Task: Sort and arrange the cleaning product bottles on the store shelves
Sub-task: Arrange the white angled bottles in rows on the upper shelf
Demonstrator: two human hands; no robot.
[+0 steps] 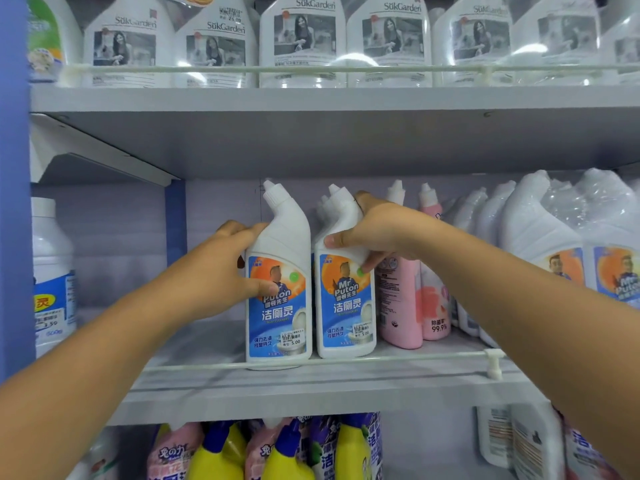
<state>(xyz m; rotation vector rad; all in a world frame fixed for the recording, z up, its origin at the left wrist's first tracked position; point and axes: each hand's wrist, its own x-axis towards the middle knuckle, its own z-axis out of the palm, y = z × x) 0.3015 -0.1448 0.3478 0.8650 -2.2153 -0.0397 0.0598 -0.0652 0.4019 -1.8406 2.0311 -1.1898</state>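
Both hands on toilet-cleaner bottles, middle shelf, aligning the front row.
Left hand grips left bottle; right hand wraps neck of right bottle. Both upright behind the rail. Next, probably: square labels forward, close the gap.

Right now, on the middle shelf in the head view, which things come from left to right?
White bottle with blue label → left hand → left Mr Puton bottle → right Mr Puton bottle → pink bottles → large wrapped white bottles.
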